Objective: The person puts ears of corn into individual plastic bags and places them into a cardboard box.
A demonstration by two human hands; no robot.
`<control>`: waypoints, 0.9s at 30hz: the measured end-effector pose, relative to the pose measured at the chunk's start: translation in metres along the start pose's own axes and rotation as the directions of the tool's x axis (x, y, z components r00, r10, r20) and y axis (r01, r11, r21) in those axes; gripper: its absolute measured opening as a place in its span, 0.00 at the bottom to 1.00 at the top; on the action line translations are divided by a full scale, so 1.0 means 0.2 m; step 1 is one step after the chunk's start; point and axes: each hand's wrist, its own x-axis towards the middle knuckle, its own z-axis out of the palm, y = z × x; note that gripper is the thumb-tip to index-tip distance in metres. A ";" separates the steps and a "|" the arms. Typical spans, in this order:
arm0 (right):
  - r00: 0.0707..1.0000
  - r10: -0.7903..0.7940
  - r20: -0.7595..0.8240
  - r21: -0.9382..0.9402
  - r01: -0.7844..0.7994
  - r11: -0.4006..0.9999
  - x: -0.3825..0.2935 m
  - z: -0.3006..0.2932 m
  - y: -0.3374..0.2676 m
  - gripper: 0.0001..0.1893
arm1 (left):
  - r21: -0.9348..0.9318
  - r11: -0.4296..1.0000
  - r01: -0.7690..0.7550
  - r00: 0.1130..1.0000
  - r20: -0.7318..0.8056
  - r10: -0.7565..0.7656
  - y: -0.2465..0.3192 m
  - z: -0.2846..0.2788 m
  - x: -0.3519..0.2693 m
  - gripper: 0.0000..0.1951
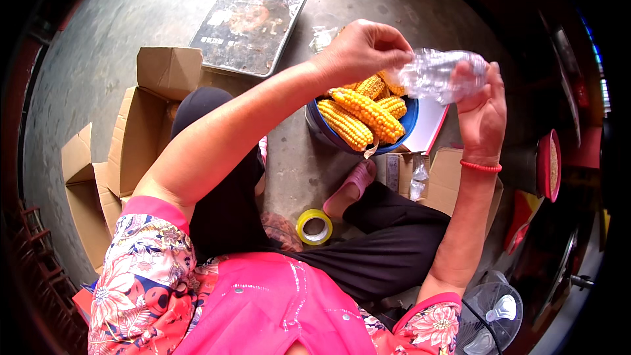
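Note:
My left hand (362, 49) pinches one end of a crumpled piece of clear plastic (434, 76), perhaps a bag. At its other end my right hand (478, 101) holds the plastic, with some fingers showing through it. A red beaded bracelet (480, 166) circles my right wrist. Just below and left of the plastic, a blue-rimmed bucket (413, 121) is heaped with several yellow corn cobs (367, 113). The left hand and the plastic hide part of the cobs.
A roll of yellow tape (314, 227) lies between my legs. Open cardboard boxes (125, 138) stand left, and another cardboard box (448, 172) sits right. Farther off is a worn platform scale (251, 24). A fan (488, 318) and a red-rimmed container of grain (547, 165) are on the right.

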 end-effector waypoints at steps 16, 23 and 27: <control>0.987 -0.136 0.086 -0.490 0.160 0.857 0.00 0.04 0.08 0.09 | -0.015 0.999 0.042 0.987 -0.153 -0.044 0.03 -0.03 0.02 0.22; 0.988 -0.156 0.002 -0.588 0.127 0.799 0.00 0.07 0.09 0.09 | 0.078 0.990 -0.117 0.957 -0.256 0.134 0.00 0.01 0.02 0.12; 0.985 -0.159 -0.063 -0.566 0.096 0.819 0.00 0.08 0.12 0.10 | -0.085 0.995 -0.059 0.952 -0.304 0.031 0.06 0.01 0.00 0.13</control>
